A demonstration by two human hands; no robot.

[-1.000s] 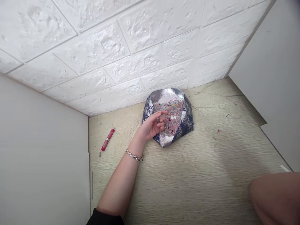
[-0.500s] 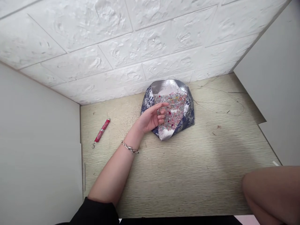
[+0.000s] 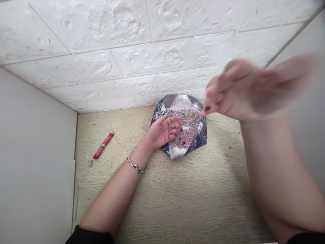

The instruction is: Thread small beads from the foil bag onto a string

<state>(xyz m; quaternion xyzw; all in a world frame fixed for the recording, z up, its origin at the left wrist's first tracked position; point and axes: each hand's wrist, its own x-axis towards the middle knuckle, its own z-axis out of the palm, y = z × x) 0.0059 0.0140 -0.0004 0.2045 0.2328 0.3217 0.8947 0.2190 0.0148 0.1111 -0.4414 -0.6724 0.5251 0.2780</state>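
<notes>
A pouch [image 3: 177,152], dark blue with a silver lining, lies folded open on the table. Small beads [image 3: 189,130] in pink, clear, red and yellow fill its middle. My left hand [image 3: 162,133] rests palm up at the pouch's left edge, over some beads. Its index finger reaches out and the other fingers curl loosely, with nothing visible in the palm. A chain bracelet [image 3: 135,166] circles the left wrist. Raised at the upper right, my right hand [image 3: 236,89] is smeared by motion. A dark spot shows at one fingertip; whether anything is held there is unclear.
On the left of the wooden table [image 3: 177,200] lies a red tubular piece [image 3: 103,145] with metal ends. White brick-patterned wall [image 3: 132,61] stands behind the pouch. Pale panels close in both sides, the left panel [image 3: 38,156] near the red piece. Thin threads lie right of the pouch.
My right hand has swung up and inward from the lower right, where only the arm showed before. The left hand stays by the pouch, fingers slightly more unfolded. The view has shifted slightly.
</notes>
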